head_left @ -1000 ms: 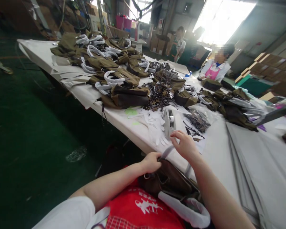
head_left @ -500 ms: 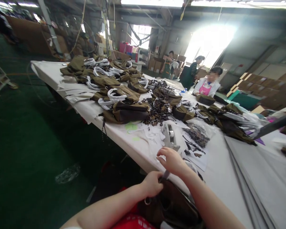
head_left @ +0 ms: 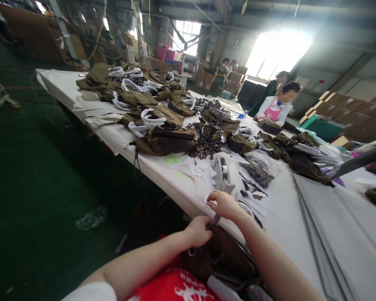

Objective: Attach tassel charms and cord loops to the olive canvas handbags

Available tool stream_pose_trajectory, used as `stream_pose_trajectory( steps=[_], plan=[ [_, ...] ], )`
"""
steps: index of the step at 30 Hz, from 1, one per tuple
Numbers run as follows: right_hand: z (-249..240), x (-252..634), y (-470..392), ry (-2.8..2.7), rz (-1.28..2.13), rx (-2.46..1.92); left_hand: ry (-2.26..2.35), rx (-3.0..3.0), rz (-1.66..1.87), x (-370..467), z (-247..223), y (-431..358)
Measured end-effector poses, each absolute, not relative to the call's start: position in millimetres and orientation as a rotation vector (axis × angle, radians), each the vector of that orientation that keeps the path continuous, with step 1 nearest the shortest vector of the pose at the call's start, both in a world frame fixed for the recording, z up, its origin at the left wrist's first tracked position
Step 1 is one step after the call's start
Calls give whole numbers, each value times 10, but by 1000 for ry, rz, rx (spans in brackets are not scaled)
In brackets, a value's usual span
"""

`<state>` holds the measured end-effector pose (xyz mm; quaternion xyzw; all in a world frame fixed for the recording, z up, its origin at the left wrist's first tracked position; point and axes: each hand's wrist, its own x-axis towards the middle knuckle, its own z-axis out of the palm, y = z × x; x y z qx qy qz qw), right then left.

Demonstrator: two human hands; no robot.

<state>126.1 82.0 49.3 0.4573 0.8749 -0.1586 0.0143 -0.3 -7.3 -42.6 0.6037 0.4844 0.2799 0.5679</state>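
A dark olive-brown bag (head_left: 228,251) lies open against my lap at the table's edge. My left hand (head_left: 199,231) is closed on its upper rim, beside a metal ring (head_left: 192,251). A short grey strap (head_left: 214,220) rises from the rim to the underside of my right hand (head_left: 225,205). The right hand's fingers are curled, and its lower fingers, which seem to hold the strap, are partly hidden. Just beyond that hand, on the table, stands a grey metal tape dispenser (head_left: 222,173).
Olive bags with white-wrapped handles (head_left: 166,136) cover the white table (head_left: 175,196). Dark chains (head_left: 208,140) are heaped in the middle, near a plastic bag of more chains (head_left: 260,170). A person in a pink apron (head_left: 274,110) is across the table. Grey boards (head_left: 341,221) lie right.
My view has shifted slightly, showing more of the red apron. Both hands keep nearly the same hold at the bag's rim. A co-worker at the back has moved behind the person in pink.
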Motion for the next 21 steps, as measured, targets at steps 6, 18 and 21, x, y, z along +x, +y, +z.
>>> stream_pose_trajectory(
  steps=[6, 18, 21],
  plan=[
    [396, 1244, 866, 2672, -511, 1379, 1178, 1448, 648, -18, -464, -10],
    [326, 180, 1500, 2746, -309, 1192, 1177, 1368, 670, -84, -459, 45],
    [146, -162, 1617, 2739, -248, 1120, 1168, 1296, 702, -104, -486, 35]
  ],
)
